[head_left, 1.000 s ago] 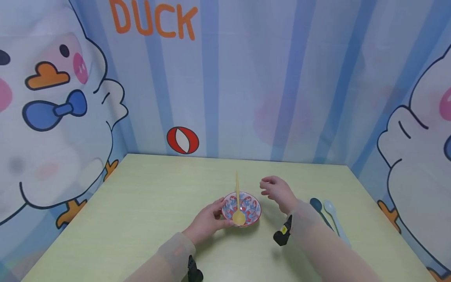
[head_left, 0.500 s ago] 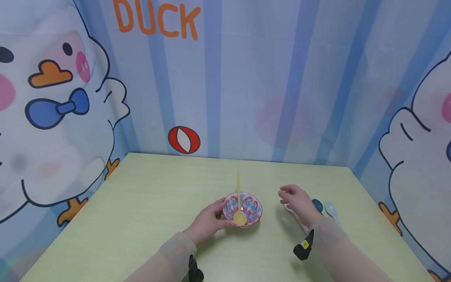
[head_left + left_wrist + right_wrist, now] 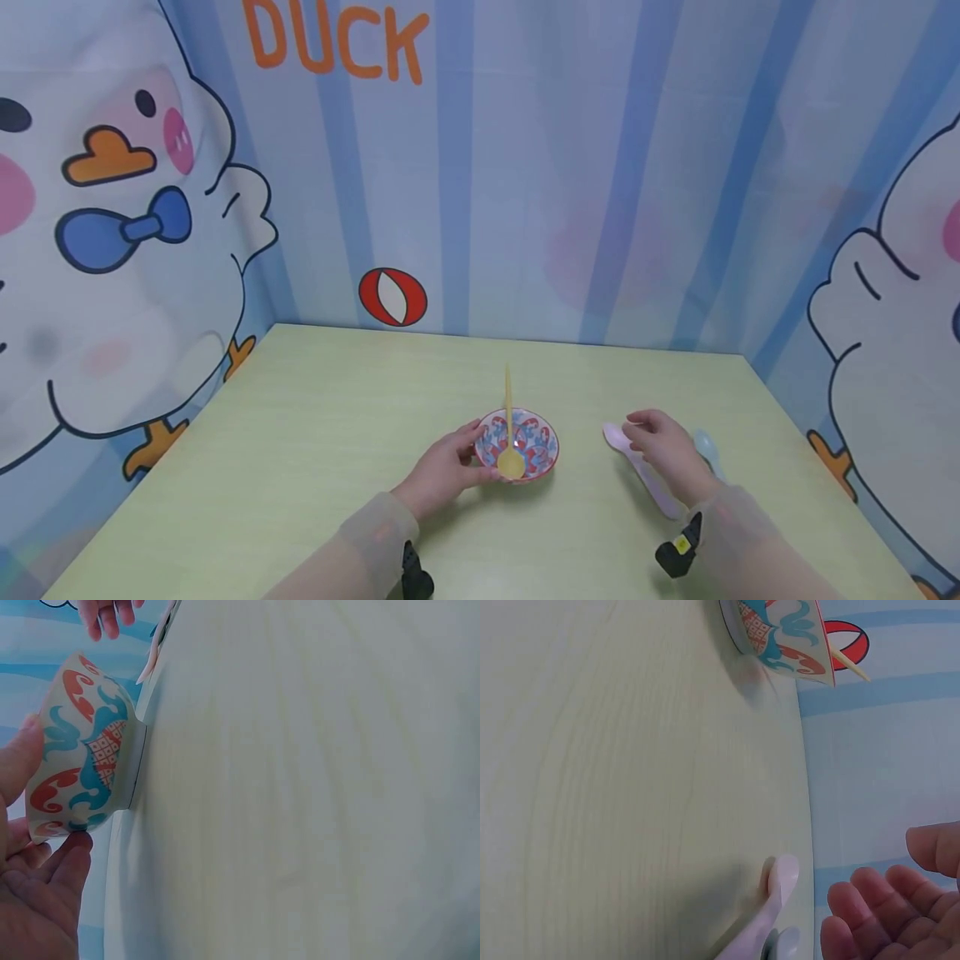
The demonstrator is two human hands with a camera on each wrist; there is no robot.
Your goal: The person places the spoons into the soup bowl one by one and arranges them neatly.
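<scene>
Left hand: The person's left hand holds the bowl at its 9 o'clock side, thumb and fingers bent round the rim. Some fingertips hide behind it.
Bowl: The round bowl with red and blue swirls sits right of the left hand.
Yellow spoon: The long yellow spoon is in the bowl, its thin handle poking out toward 12 o'clock.
Pink spoon: The pale pink spoon lies at the bowl's 4 o'clock, with a gap of table between.
Right hand: The right hand is at 3 o'clock, fingers loosely bent, a small space beside the thumb. The right wrist view shows it apart from the pink spoon.
Pale blue spoon: The light blue spoon is half hidden by the hand and sleeve. A dark bit beside it is hard to make out.
Table: The light yellow table stretches wide toward 9 o'clock. Its far edge is at 12 o'clock, by the blue striped cloth.
</scene>
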